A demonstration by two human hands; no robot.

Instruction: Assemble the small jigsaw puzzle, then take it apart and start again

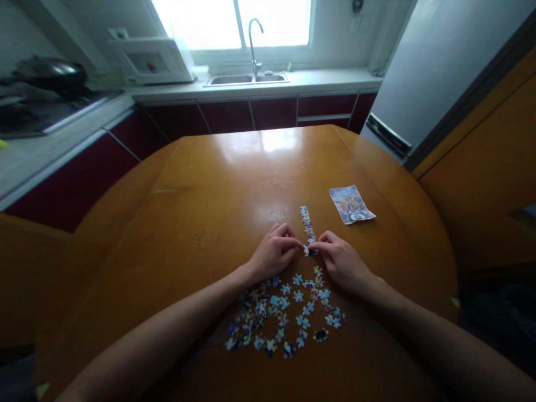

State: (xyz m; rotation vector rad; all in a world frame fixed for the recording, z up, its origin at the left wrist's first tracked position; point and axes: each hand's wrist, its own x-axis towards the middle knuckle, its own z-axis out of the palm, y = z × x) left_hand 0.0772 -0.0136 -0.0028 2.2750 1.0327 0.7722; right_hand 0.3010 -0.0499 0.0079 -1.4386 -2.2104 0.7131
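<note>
A narrow strip of joined jigsaw pieces (307, 223) lies on the table, running away from me. At its near end a jigsaw piece (306, 251) sits between my hands. My left hand (276, 250) is closed, its thumb and index fingertips at the strip's left side. From the right, my right hand (341, 259) is pinched with fingertips on the strip's near end. Just what each pinch covers is partly hidden by the fingers. Closer to me spreads a loose heap of jigsaw pieces (274, 318), below and between my forearms.
A printed picture sheet (352, 205) lies right of the strip. The round-ended wooden table (201, 195) reaches toward a counter with a sink (230, 80). A fridge (444, 67) stands at right, a stove with a pan (54, 72) at left.
</note>
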